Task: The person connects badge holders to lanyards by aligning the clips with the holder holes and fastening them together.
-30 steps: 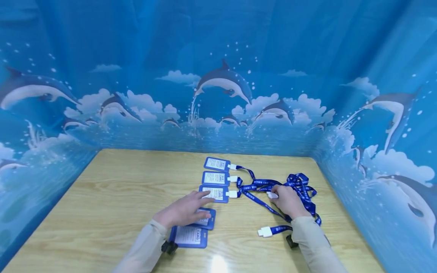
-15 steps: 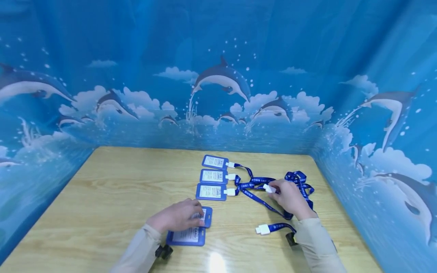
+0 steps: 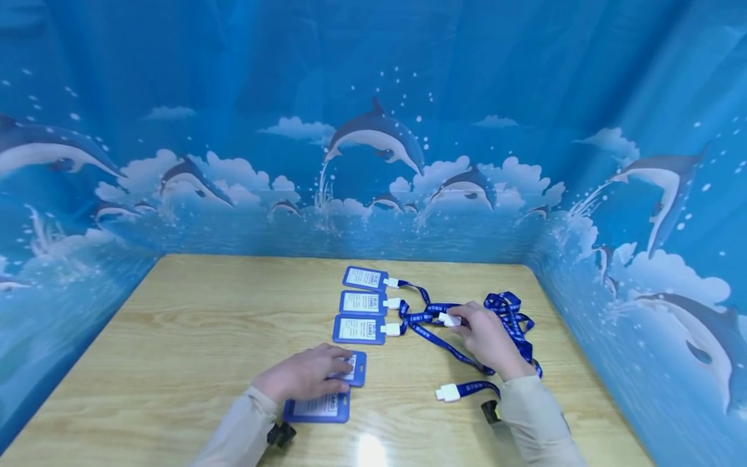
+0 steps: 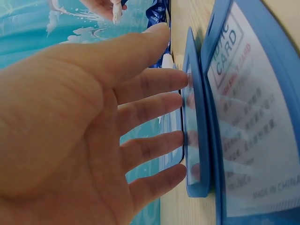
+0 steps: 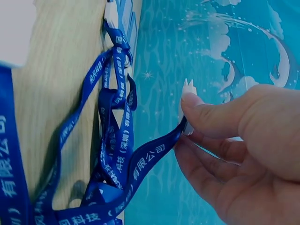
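Observation:
My right hand point(image 3: 489, 338) pinches the white clip point(image 3: 448, 320) of a blue lanyard point(image 5: 152, 157) between thumb and fingers, held above the table in the right wrist view. My left hand point(image 3: 305, 374) rests its fingertips on a blue card holder point(image 3: 358, 371). In the left wrist view its fingers point(image 4: 152, 105) are fairly straight and spread against that card holder's clear face. Partly under it lies another card holder point(image 3: 318, 411), with its printed card showing. Neither of these two has a lanyard on it.
Beyond the left hand, a column of three card holders point(image 3: 357, 329) lies clipped to lanyards. Tangled blue straps point(image 3: 513, 311) spread over the table's right side. Another white clip point(image 3: 448, 392) lies loose near the front. A dolphin-print curtain point(image 3: 373, 162) surrounds the wooden table point(image 3: 204, 324).
The right hand has lifted the clip and moved it slightly left. The left hand has drawn back from the nearest clipped card holder and settled on the loose upper one.

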{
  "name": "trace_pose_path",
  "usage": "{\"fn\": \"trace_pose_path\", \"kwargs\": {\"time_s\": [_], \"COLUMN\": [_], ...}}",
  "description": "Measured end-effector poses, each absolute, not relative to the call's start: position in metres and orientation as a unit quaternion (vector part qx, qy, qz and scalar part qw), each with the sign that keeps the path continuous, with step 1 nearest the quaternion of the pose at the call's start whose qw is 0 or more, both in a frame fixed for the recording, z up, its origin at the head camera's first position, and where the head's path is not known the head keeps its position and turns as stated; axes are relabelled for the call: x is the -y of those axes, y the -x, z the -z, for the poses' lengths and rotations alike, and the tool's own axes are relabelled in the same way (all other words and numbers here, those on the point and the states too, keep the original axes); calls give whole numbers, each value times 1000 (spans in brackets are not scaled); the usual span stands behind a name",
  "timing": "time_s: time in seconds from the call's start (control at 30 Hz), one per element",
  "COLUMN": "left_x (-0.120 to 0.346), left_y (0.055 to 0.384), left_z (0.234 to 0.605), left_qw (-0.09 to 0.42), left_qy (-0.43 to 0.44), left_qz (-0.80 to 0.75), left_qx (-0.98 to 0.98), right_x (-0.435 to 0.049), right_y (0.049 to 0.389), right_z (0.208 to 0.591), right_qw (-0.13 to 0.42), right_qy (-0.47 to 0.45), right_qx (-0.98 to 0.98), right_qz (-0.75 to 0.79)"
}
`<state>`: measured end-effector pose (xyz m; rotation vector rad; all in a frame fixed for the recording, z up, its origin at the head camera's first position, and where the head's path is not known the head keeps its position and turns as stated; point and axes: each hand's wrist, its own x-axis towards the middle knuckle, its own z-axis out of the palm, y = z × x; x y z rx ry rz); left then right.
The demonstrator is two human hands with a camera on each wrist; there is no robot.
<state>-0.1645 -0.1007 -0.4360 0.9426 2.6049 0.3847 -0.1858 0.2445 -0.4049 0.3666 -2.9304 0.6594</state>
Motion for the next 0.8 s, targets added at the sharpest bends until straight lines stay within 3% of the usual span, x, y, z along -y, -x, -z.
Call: {"fn": "trace_pose_path", "kwargs": {"time_s": [0.8], "left_x": [89], "left_y": [165], "left_z": [442], "left_qw": [187], "left_qy": [-335], "left_qz": [-98], "left_qx": [-918], "right_x": [-217], "right_y": [182], "right_z": [425], "right_qw": [25], "right_qy": [-154], "right_qx": [963], "right_qz": [-220]}}
